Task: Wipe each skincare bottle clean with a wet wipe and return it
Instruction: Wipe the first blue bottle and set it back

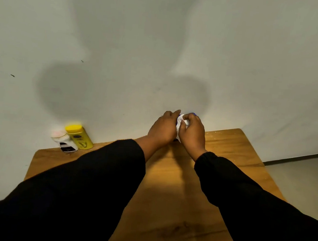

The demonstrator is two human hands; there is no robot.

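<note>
**Two hands closed on a wipe and a bottle over the far part of the counter**

Nearest the camera, two black sleeves, left (80, 180) and right (253, 197), enter from the lower corners and converge over a wooden counter (166, 198). The counter's grain and a dark smudge show between the sleeves.

Beyond the cuffs, the left hand (163, 128) and the right hand (193, 132) meet over the far part of the counter, with their backs toward the camera.

- **Left hand:** the fingers are curled round a skincare bottle (193, 114), with one fingertip pointing up. The bottle is almost wholly hidden, and only slivers of blue show at the top between and behind the hands.
- **Right hand:** the fingers and thumb are curled, pinching a crumpled white wet wipe (181, 120) against the bottle. The wipe shows in the gap between the two hands.

Whether the bottle's base rests on the counter cannot be told.

Farther back and to the left, two more bottles stand touching at the counter's rear corner, close to the wall and well apart from the hands. One is a yellow bottle (79, 137) with a yellow cap and dark print. Just in front and to its left is a white bottle (65, 141) with a dark label and a pale cap.

Behind everything, a pale wall (161, 43) carries broad soft shadows. At the right, a strip of pale floor (304, 173) meets the wall along a dark line.
</note>
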